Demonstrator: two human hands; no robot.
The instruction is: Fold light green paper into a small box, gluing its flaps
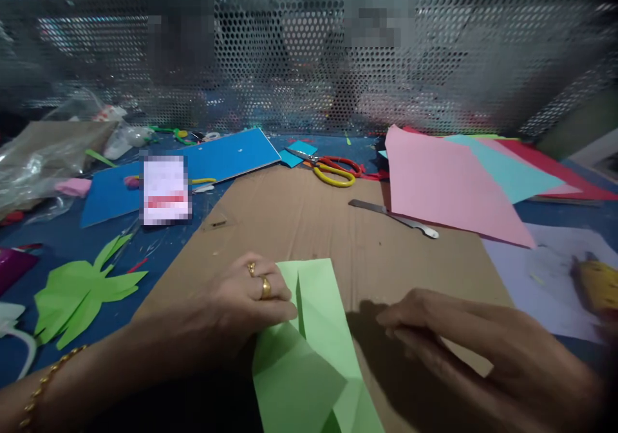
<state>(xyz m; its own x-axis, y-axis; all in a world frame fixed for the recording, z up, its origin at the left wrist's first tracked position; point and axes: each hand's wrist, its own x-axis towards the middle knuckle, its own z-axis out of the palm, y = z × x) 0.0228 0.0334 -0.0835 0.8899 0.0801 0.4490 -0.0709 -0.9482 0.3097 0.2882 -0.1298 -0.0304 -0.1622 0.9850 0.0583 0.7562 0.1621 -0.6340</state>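
Observation:
A light green sheet of paper with folds in it lies on a brown cardboard sheet in front of me. My left hand, with gold rings, presses on the paper's left fold, fingers curled together on it. To the right of the paper hovers my right hand, fingers stretched out over the cardboard, holding nothing and close to the paper's right edge.
Red-and-yellow scissors and a metal blade lie at the cardboard's far edge. Pink paper, cyan and red sheets sit at right, a blue sheet and green cut-out leaves at left. A perforated metal screen stands behind.

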